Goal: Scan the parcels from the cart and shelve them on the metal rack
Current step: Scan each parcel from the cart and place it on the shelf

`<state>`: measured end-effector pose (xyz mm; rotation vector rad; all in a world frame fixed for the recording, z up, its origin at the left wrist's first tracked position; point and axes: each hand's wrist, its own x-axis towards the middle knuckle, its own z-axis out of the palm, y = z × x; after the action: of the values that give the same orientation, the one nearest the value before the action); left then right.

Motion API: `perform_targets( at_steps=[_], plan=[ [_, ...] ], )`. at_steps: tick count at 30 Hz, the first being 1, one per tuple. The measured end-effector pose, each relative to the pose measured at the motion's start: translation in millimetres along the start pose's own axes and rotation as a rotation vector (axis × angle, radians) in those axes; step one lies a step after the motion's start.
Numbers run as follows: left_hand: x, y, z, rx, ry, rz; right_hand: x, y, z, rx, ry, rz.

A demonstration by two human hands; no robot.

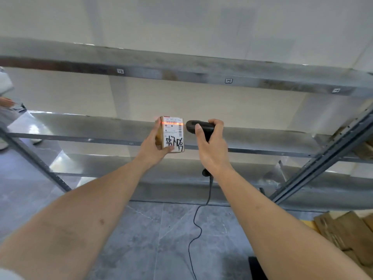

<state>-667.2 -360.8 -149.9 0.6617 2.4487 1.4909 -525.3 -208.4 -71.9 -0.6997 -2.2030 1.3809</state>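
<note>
The metal rack [201, 126] fills the view, its bare shelves running left to right straight ahead of both arms. In front of its middle shelf stands the parcel [171, 134], a small brown box held upright with its long axis vertical and its white label turned toward the camera. The left hand [155, 147] grips it from the left and below. Just beside it on the right, the right hand [212, 146] grips the scanner [198, 126], whose red line falls across the barcode near the label's top. The left hand, already carrying the parcel, probably only needs to push forward onto the shelf behind it.
</note>
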Motion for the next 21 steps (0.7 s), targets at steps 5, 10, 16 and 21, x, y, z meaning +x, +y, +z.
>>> perform_targets(
  at_steps=[5, 10, 16, 21],
  plan=[
    [-2.1, 2.1, -19.4, 0.005, 0.015, -0.021, 4.1, -10.6, 5.0, -0.004, -0.03, -0.008],
    [-2.7, -5.1, -50.9, -0.003, 0.054, -0.064, 7.4, -26.5, 34.7, 0.005, -0.062, -0.066],
    [-0.1, -23.9, -109.7, -0.059, 0.059, -0.074, 13.6, -51.4, 91.3, -0.049, -0.126, -0.084],
    [3.2, -46.0, -166.0, -0.104, 0.085, -0.11, 15.6, -69.5, 155.0, -0.096, -0.143, -0.094]
  ],
)
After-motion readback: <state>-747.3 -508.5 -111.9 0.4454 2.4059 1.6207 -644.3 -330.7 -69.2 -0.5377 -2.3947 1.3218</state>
